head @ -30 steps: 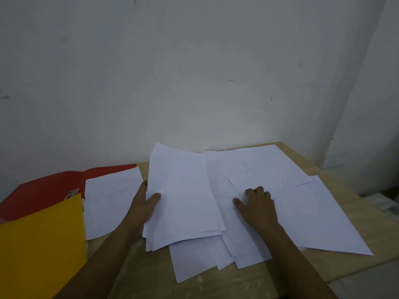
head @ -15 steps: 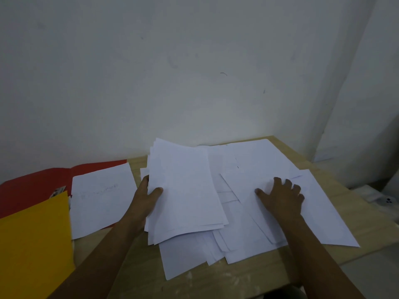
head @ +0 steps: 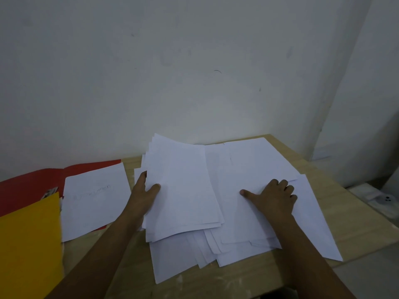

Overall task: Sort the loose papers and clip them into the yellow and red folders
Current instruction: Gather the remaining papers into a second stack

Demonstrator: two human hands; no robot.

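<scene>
the loose papers [head: 248,190] lie in a ragged heap across the middle and right of the worktop [head: 349,216], some corners overhanging its near edge. the left hand [head: 144,197] has its grip on the left edge of a gathered stack [head: 183,190], thumb on top and fingers under. the right hand [head: 273,196] lies flat on the spread sheets, fingers loosely bent, holding nothing. the stack looks unevenly squared, so lifting it by one edge could let sheets fan out or slide off; dragging with the flat palm could crease sheets or push the overhanging ones to the floor. the red folder [head: 26,186] lies open at far left with a single sheet [head: 97,199] on it, the yellow folder [head: 28,244] overlapping its near side. the worktop is pale wood, set against a plain whitish wall [head: 194,72] in dim light.
</scene>
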